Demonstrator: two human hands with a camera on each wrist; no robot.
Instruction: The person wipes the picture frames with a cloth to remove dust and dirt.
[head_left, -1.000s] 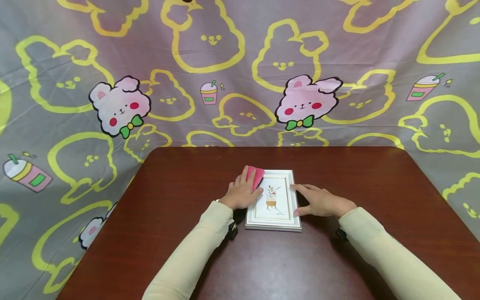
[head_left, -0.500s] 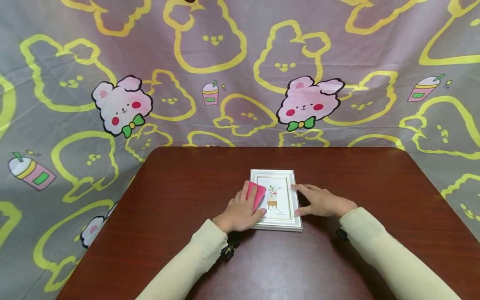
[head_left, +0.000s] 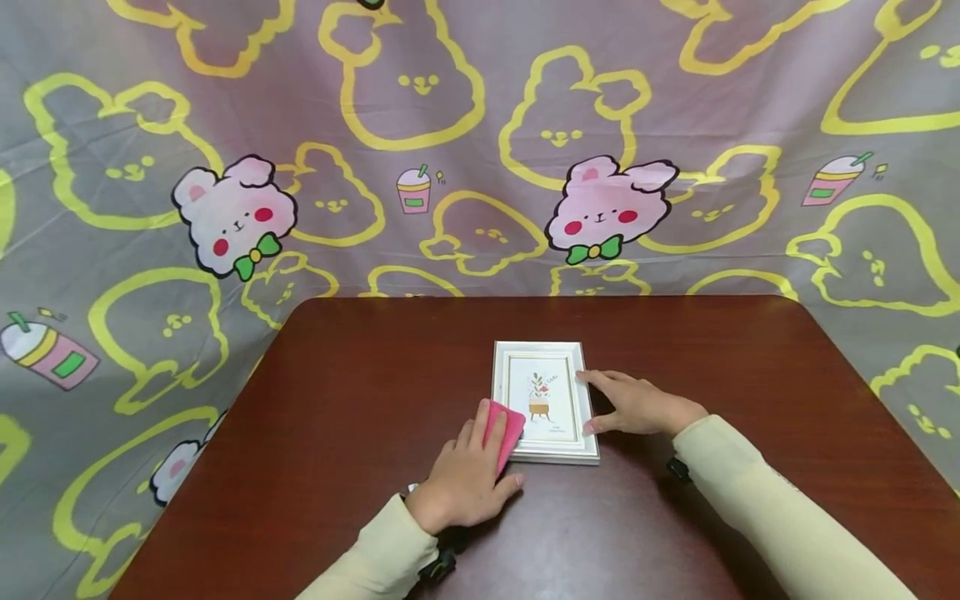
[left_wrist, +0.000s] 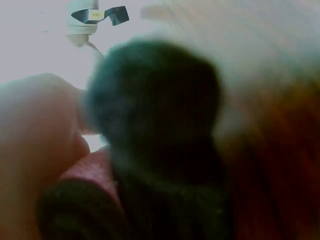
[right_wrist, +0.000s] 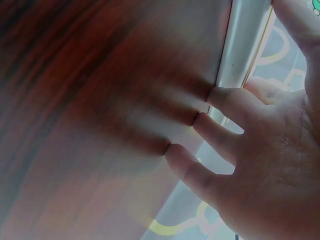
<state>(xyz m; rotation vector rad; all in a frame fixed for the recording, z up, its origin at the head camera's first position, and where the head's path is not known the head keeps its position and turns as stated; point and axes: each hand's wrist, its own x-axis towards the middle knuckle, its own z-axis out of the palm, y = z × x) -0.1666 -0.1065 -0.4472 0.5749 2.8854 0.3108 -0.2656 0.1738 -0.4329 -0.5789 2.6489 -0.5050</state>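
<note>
In the head view a white picture frame (head_left: 551,408) lies flat, showing a drawing of a potted plant. At its lower left corner, my left hand (head_left: 461,483) presses a folded pink cloth (head_left: 512,429) with its fingers laid straight over it and the thumb stretched apart. A bit of that pink cloth (left_wrist: 95,172) also appears in the blurred left wrist view, beside a large dark shape. My right hand (head_left: 633,404) steadies the frame's right edge, index finger and thumb touching it. In the right wrist view, its other fingertips (right_wrist: 182,155) rest on the wood.
The reddish-brown table (head_left: 360,375) extends around the frame on all sides. Behind it hangs a patterned curtain (head_left: 465,108) with cartoon rabbits. Each wrist carries a small black device, such as the left one (head_left: 438,567).
My left hand has slid the pink cloth down the frame's left side, from the upper left corner to the lower left. My right hand has stayed at the right edge.
</note>
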